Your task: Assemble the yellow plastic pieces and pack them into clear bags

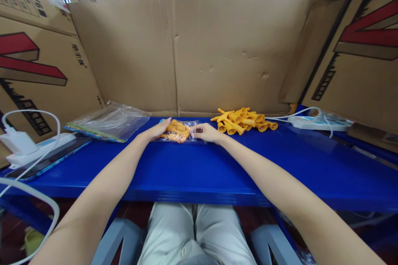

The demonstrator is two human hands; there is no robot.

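A clear plastic bag (193,126) lies flat on the blue table between my hands, with several yellow-orange plastic pieces (176,131) inside. My left hand (160,129) is closed on the bag's left end, and its fingers are partly hidden. At the right end, my right hand (207,132) pinches the plastic between thumb and fingers. Just right of that hand is a heap of loose yellow funnel-shaped plastic pieces (244,121), which neither hand touches.
Flat clear bags (113,120) lie on the left of the blue table (199,169). Near them are a phone (52,159) and a power strip with a white charger (19,140). Another power strip (321,123) sits right. Cardboard walls (236,49) enclose the back and sides.
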